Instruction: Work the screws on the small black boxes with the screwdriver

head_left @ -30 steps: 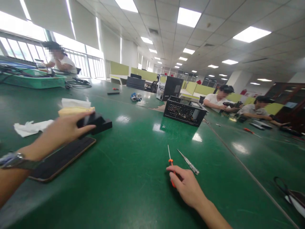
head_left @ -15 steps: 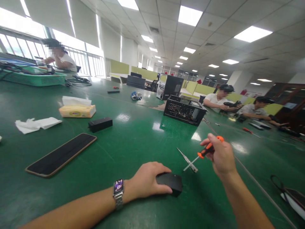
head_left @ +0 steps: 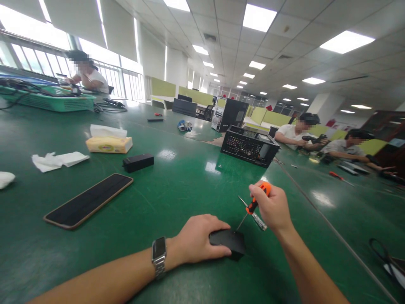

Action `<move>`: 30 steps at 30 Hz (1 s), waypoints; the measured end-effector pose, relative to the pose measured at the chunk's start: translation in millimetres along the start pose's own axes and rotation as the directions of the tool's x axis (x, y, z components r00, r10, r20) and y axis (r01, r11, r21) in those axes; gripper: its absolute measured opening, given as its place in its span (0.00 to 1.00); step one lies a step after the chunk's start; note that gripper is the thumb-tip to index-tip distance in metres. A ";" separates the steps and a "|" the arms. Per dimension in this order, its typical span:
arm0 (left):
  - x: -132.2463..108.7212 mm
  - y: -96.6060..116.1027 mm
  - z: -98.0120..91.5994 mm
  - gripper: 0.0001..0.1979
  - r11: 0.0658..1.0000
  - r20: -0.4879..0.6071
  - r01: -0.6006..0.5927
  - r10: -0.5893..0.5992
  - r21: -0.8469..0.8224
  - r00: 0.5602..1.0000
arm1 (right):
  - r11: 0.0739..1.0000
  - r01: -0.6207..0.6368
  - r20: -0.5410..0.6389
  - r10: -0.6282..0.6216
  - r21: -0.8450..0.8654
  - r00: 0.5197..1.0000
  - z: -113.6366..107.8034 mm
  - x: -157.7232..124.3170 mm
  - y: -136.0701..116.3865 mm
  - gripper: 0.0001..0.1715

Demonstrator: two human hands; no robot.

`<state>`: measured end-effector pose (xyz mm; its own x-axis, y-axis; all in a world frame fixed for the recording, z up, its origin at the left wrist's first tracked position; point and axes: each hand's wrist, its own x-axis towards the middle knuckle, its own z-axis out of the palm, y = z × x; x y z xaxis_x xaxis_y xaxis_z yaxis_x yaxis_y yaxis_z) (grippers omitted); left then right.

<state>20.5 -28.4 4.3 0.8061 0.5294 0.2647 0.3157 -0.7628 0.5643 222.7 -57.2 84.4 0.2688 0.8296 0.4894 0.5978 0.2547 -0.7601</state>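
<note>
firmly, the left hand (head_left: 198, 238) is clamping a black box (head_left: 232, 241) to the tabletop (head_left: 177, 185), its grip hiding the left half. the right hand (head_left: 274, 209) is holding an orange screwdriver (head_left: 265, 188) tight, tip touching the box.

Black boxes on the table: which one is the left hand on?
The near black box, under the left hand, with the orange-handled screwdriver tip on it. The far black box lies untouched beside the tissue pack.

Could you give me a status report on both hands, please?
Left hand pins small black rectangular box. Right hand holds orange-handled screwdriver, tip on box. Nothing in the way.
</note>
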 end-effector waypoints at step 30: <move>1.8 -3.0 -1.8 0.23 0.998 -0.039 0.069 -0.068 0.013 0.997 | 0.907 0.246 0.165 -0.200 -0.342 0.966 -20.3 -10.8 -34.0 0.21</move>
<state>20.1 -24.5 4.4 0.7625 0.5943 0.2558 0.3768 -0.7293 0.5711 214.8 -84.9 113.6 0.0150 0.8324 0.5540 0.8664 0.2658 -0.4228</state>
